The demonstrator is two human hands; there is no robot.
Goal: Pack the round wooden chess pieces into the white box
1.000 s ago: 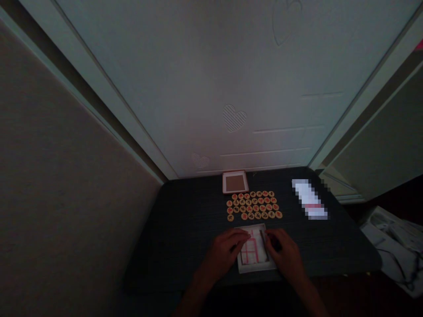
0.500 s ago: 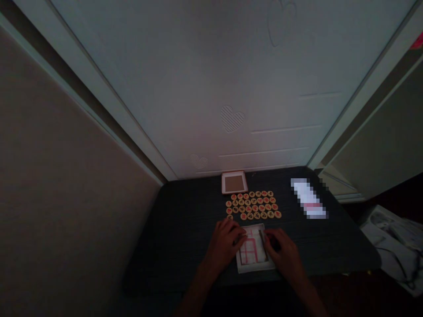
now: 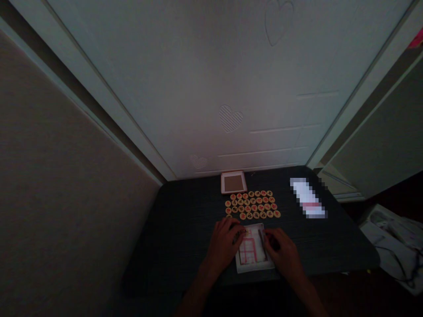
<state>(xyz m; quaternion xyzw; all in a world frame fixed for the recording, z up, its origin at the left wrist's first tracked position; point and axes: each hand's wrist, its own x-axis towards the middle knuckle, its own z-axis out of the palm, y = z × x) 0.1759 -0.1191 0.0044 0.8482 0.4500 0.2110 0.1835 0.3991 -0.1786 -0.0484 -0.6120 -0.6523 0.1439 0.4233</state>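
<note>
A shallow white box (image 3: 256, 267) lies near the front of the dark table, with a folded white sheet (image 3: 247, 251) printed with pink lines inside. My left hand (image 3: 225, 237) is curled over the box's upper left side, its thumb and fingertips at the edge of the sheet. Small dark marks show beside those fingertips, too blurred to read. On the opposite side, my right hand (image 3: 283, 250) pinches at the box's right wall. Just beyond the box, round wooden Chinese chess pieces (image 3: 254, 208) with red or black characters lie face up in rows; my left fingers partly cover the nearest left one.
A second shallow tray or lid (image 3: 234, 192) with a brown inside stands behind the pieces, near the white panel (image 3: 231, 141). A bright pixelated object (image 3: 308, 198) lies on the table's right part. White items with a dark cable (image 3: 396, 251) sit beyond the right edge.
Both hands keep nearly the same place at the box. The top of the sheet beside my left fingertips looks slightly different, with dark marks showing. The view has shifted very slightly.
</note>
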